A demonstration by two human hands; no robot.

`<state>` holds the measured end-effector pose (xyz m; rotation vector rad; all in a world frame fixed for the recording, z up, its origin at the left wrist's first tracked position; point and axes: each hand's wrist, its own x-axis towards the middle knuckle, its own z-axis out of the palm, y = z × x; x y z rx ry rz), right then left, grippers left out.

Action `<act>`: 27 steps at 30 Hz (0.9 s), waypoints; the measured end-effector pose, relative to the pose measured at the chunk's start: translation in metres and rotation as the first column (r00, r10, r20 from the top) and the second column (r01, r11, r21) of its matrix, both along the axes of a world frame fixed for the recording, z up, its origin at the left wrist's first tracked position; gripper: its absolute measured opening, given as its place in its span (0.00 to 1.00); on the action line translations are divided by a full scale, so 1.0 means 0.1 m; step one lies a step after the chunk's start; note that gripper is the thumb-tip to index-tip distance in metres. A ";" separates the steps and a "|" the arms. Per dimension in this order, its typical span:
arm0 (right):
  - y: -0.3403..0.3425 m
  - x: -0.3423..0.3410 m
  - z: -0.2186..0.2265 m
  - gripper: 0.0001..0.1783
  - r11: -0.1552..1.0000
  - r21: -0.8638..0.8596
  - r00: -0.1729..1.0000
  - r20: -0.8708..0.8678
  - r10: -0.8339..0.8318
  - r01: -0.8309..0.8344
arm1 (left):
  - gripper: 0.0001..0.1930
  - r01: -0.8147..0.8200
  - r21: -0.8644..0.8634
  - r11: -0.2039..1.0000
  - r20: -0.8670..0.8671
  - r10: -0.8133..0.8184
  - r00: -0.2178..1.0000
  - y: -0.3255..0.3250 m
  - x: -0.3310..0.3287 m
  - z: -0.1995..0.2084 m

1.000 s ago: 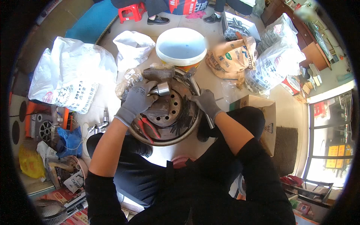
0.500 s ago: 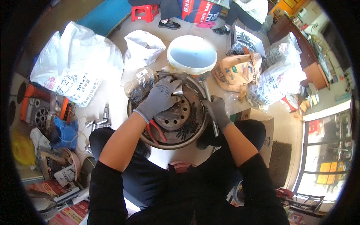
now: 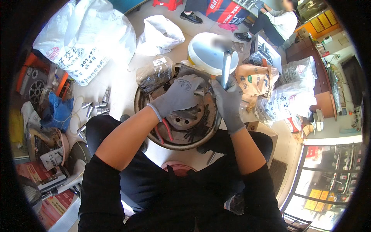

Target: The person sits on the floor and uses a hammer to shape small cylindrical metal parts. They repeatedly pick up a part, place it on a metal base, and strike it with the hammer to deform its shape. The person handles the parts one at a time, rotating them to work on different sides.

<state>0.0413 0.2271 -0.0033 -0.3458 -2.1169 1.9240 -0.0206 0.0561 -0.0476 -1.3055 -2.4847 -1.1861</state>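
A round steel wheel rim [image 3: 176, 145] stands between my knees, its holed centre plate [image 3: 188, 112] facing up. My left hand [image 3: 181, 94], in a grey glove, is bent over that plate with its fingers closed on a small silver metal piece [image 3: 199, 92], mostly hidden. At the rim's right side, my gloved right hand [image 3: 228, 102] is wrapped round a silver metal tube [image 3: 227, 67] that stands up above the fist. Thin black rods [image 3: 195, 129] lie inside the rim. Pliers with red handles [image 3: 167, 129] rest at its near left side.
Beyond the rim stand a white bucket [image 3: 208, 52], a clear plastic bag [image 3: 154, 73] and a brown paper sack [image 3: 257, 79]. Large white sacks [image 3: 92, 38] rise at left. Silver fittings [image 3: 101, 104] lie on the floor at left. Another person [image 3: 276, 25] sits at far right.
My right hand has risen and now grips the tube, whose top stands higher. My left hand has shifted slightly right over the plate. The whole view has turned a little.
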 end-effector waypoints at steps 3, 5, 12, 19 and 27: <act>-0.03 -0.06 -0.05 0.07 0.998 0.066 1.000 0.004 -0.011 0.011 | 0.21 0.005 0.016 1.000 0.038 -0.006 0.999 0.03 -0.04 -0.06; -0.04 -0.06 -0.06 0.08 0.971 0.235 0.999 -0.005 -0.048 0.048 | 0.19 -0.021 0.031 0.999 0.046 0.020 0.999 0.06 -0.05 -0.08; -0.09 0.00 -0.07 0.14 0.903 0.428 1.000 -0.002 -0.027 0.025 | 0.11 -0.085 0.111 0.990 0.076 0.077 0.994 0.12 -0.06 -0.05; -0.03 0.10 0.03 0.11 0.986 0.166 1.000 -0.017 0.013 -0.010 | 0.07 -0.048 0.177 0.983 0.212 0.009 0.977 0.07 -0.11 0.10; 0.29 0.44 0.08 0.08 0.977 0.125 0.985 -0.056 -0.166 0.172 | 0.16 -0.160 0.110 0.981 0.459 0.093 0.884 0.14 -0.19 0.08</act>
